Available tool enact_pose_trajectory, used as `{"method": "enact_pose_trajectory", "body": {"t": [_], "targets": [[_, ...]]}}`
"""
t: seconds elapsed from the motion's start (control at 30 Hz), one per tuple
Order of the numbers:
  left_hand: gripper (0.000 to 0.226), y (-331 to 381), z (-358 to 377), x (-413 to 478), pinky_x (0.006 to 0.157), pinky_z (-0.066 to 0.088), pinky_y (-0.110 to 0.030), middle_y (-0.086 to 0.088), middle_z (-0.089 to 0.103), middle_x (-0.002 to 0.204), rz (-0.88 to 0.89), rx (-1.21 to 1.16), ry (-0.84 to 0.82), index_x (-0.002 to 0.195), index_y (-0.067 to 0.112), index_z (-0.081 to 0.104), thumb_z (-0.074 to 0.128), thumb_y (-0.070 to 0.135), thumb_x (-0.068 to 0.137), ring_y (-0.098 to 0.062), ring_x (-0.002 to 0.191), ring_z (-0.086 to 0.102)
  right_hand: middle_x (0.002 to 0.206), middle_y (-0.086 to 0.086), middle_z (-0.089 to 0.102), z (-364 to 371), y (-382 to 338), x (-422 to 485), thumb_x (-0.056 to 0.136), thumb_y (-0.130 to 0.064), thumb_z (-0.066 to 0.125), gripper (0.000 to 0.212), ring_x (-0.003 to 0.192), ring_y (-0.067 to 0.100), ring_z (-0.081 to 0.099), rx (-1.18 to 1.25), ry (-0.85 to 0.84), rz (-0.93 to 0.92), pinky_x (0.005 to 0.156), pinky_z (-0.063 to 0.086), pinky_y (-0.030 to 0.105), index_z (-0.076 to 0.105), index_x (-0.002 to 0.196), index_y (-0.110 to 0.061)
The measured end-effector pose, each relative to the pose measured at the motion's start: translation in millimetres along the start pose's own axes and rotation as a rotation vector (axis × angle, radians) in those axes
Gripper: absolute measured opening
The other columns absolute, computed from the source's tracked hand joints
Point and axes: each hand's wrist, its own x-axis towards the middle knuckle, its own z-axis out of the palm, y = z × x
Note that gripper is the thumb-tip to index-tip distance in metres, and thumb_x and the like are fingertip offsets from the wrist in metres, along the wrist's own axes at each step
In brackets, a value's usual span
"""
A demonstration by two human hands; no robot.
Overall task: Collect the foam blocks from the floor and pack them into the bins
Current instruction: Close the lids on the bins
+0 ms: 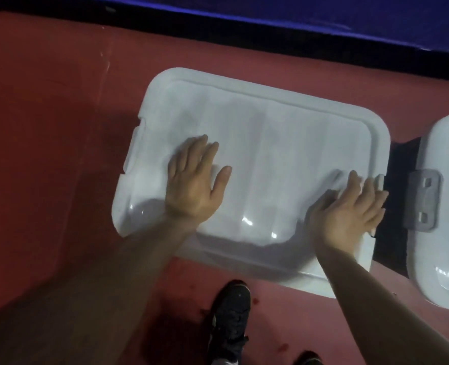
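Both hands pressed flat on white bin lid: left hand near left end, right hand at right edge. Foam blocks unseen, presumably packed; second bin lidded alongside. Latching left.

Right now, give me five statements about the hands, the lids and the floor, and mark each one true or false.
1. The left hand and the right hand both rest on the white lid. True.
2. The right hand grips a foam block. False: it holds nothing; its fingers lie on the lid near its right edge.
3. A second white lid with a grey latch lies to the right. True.
4. The floor is green. False: it is red.
5. A dark shoe shows on the near side of the lid. True.
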Motion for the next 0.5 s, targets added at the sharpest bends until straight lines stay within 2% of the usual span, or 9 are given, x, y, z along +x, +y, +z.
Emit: {"method": "enact_pose_trajectory", "body": {"t": [0.1, 0.17, 0.23, 0.27, 0.37, 0.43, 0.5], "targets": [[0.059, -53, -18, 11, 0.115, 0.029, -0.048, -0.016, 0.041, 0.156, -0.187, 0.104, -0.039, 0.146, 0.012, 0.049, 0.038, 0.051, 0.103, -0.034, 0.146, 0.034, 0.159, 0.022, 0.034, 5, -32, -14, 0.101, -0.016, 0.045, 0.051, 0.152, 0.04, 0.02, 0.078, -0.113, -0.276, 0.122, 0.015, 0.061, 0.037, 0.15, -0.008], [0.064, -82, -28, 23, 0.116, 0.027, -0.051, -0.018, 0.034, 0.159, -0.308, 0.151, -0.102, 0.151, 0.015, 0.042, 0.034, 0.055, 0.101, -0.036, 0.15, 0.027, 0.156, 0.023, 0.038, 15, -69, -25, 0.102, -0.024, 0.041, 0.051, 0.15, 0.041, 0.027, 0.131, -0.195, -0.507, 0.119, 0.02, 0.059, 0.039, 0.151, -0.008], [0.068, -99, -32, 31, 0.118, 0.025, -0.054, -0.019, 0.027, 0.163, -0.42, 0.135, -0.182, 0.156, 0.023, 0.033, 0.032, 0.061, 0.1, -0.036, 0.152, 0.021, 0.155, 0.02, 0.041, 31, -105, -37, 0.102, -0.029, 0.043, 0.052, 0.148, 0.04, 0.031, 0.115, -0.229, -0.651, 0.116, 0.025, 0.059, 0.043, 0.151, -0.011], [0.069, -105, -32, 32, 0.119, 0.024, -0.055, -0.018, 0.022, 0.164, -0.481, 0.106, -0.228, 0.158, 0.029, 0.026, 0.031, 0.065, 0.099, -0.036, 0.152, 0.018, 0.156, 0.017, 0.04, 39, -120, -44, 0.102, -0.032, 0.045, 0.053, 0.149, 0.038, 0.03, 0.09, -0.243, -0.67, 0.116, 0.025, 0.059, 0.044, 0.152, -0.015], [0.083, -114, -26, 30, 0.119, 0.023, -0.057, -0.017, 0.017, 0.166, -0.67, -0.018, -0.289, 0.158, 0.042, 0.009, 0.034, 0.081, 0.089, -0.035, 0.153, 0.018, 0.165, 0.011, 0.029, 55, -137, -60, 0.103, -0.042, 0.041, 0.054, 0.155, 0.034, 0.016, -0.036, -0.286, -0.634, 0.121, 0.013, 0.059, 0.04, 0.155, -0.027], [0.099, -118, -26, 33, 0.118, 0.025, -0.058, -0.018, 0.024, 0.164, -0.797, -0.105, -0.279, 0.158, 0.04, 0.007, 0.038, 0.091, 0.079, -0.037, 0.151, 0.024, 0.166, 0.011, 0.025, 60, -135, -62, 0.103, -0.043, 0.041, 0.055, 0.155, 0.034, 0.013, -0.055, -0.288, -0.637, 0.122, 0.009, 0.058, 0.039, 0.156, -0.027], [0.108, -120, -26, 38, 0.116, 0.031, -0.055, -0.018, 0.039, 0.156, -0.881, -0.146, -0.326, 0.159, 0.036, 0.009, 0.044, 0.093, 0.074, -0.039, 0.143, 0.038, 0.165, 0.013, 0.027, 61, -133, -60, 0.103, -0.043, 0.041, 0.055, 0.154, 0.036, 0.016, -0.066, -0.264, -0.662, 0.122, 0.01, 0.058, 0.041, 0.155, -0.026]]}}
